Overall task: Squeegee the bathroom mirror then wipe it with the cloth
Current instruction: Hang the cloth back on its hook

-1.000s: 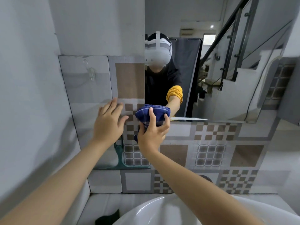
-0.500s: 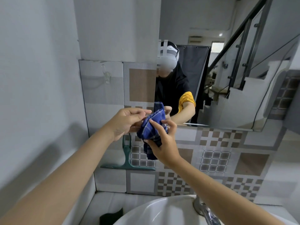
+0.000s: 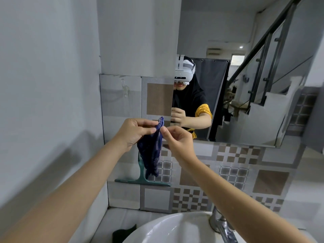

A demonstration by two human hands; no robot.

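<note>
- Grey plaster walls enclose the corner; below them runs a band of glossy patterned tile, hard and smooth.
- A frameless mirror is fixed flat to the wall above the tile. The glass is judged rigid, brittle and slick.
- A white basin with a rounded glazed rim is seen at the bottom edge, with a metal tap at its right.
- A green squeegee is seen against the tile below the hands, blade lowermost and handle upward; neither hand is touching it. It appears to be stiff plastic with a straight blade edge.
- A dark blue checked cloth is held in the air in front of the tile, just left of the mirror's lower corner.
- The left hand is closed, thumb and fingers pinched on the cloth's upper edge.
- The right hand is pinched on the same edge just beside the left, fingertips nearly touching it.
- The cloth hangs limp in soft folds below both grips, so it is judged light, thin, pliable and not fragile.
- Handling judgement: a corner pinch is adequate for shaking it open; for wiping, a bunched or folded pad under a flat palm is advised.
- Moisture on the cloth cannot be determined.
</note>
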